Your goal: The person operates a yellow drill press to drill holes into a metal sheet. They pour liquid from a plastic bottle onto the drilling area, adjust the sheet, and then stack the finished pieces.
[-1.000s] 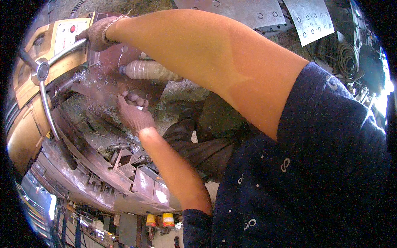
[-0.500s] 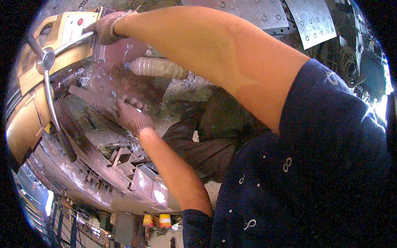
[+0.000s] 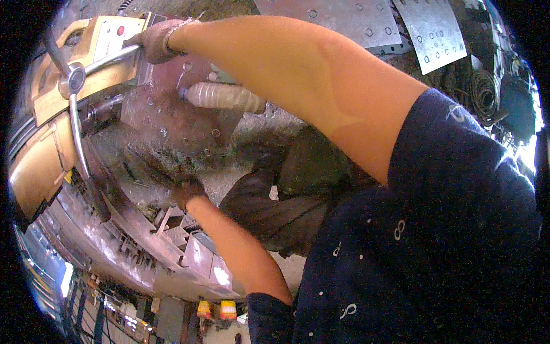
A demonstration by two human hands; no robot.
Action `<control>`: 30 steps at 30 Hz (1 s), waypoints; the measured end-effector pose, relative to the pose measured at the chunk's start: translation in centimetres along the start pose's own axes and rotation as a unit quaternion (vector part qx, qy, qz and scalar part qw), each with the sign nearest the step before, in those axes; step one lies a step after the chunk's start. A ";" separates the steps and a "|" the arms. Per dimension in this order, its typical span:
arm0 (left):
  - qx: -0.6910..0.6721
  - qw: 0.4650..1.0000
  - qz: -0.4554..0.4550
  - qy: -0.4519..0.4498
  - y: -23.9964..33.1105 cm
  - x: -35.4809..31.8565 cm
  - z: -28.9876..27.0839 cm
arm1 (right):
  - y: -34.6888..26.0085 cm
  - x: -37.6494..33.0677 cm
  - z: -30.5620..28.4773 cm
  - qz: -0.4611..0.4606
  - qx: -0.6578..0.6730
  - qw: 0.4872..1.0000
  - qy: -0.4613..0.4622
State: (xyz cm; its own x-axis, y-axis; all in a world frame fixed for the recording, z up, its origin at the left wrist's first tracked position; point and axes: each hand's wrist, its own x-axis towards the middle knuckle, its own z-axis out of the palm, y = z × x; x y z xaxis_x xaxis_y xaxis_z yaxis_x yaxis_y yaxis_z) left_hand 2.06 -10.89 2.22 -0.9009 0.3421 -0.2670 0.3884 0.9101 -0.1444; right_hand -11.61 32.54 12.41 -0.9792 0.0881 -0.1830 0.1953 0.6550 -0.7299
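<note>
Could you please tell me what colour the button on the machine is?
The button is red; it shows in the head view.

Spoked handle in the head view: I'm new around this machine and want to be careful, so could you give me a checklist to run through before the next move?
1. Right hand on the spoked handle: ok; the gloved hand is closed around the end of one spoke.
2. Red button uncovered: ok; the glove is beside it.
3. Left hand away from the dark spindle: ok; they are clearly apart.
4. Left hand free of objects: cannot tell; it is dark and blurred.
5. Plastic bottle clear of the brown plate: not ok; it lies on its side over it.
6. Spindle stopped: cannot tell from this picture.
</note>
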 end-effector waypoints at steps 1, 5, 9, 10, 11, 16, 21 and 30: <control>0.066 0.998 -0.004 -0.022 -3.4 -2.3 1.3 | -1.1 -0.4 0.4 -0.005 0.017 1.000 -0.015; -0.136 0.990 -0.028 -0.020 -4.8 -6.0 2.6 | -0.7 -0.8 -0.3 -0.006 0.025 1.000 -0.010; -0.628 0.670 -0.381 -0.109 7.8 -2.0 -5.4 | 1.4 -0.7 -1.0 0.038 -0.004 0.999 0.011; -0.597 0.726 -0.326 -0.099 9.9 -1.8 -6.5 | 1.0 -1.3 -1.5 0.034 -0.004 0.999 0.009; -0.506 0.830 -0.231 -0.037 11.0 -1.9 -6.3 | 0.3 -1.6 -1.7 0.026 -0.001 1.000 0.003; -0.284 0.949 -0.125 0.051 10.3 0.9 -2.5 | -0.7 -1.3 -0.8 -0.014 -0.014 1.000 0.003; -0.196 0.971 -0.113 0.082 6.5 0.5 -3.2 | 0.1 -0.6 -1.0 0.017 -0.022 1.000 0.002; -0.304 0.937 -0.167 -0.048 13.6 2.9 -0.2 | -0.8 -0.7 -0.5 0.027 0.002 1.000 -0.007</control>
State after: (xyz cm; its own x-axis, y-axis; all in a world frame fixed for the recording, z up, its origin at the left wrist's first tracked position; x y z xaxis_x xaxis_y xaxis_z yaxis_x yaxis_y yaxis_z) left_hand 4.70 2.54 -0.33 -0.9194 0.0188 -0.3928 -0.1205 0.9373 0.3270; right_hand -11.06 32.39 13.45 -0.9661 0.1134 -0.2319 0.2490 0.6469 -0.7208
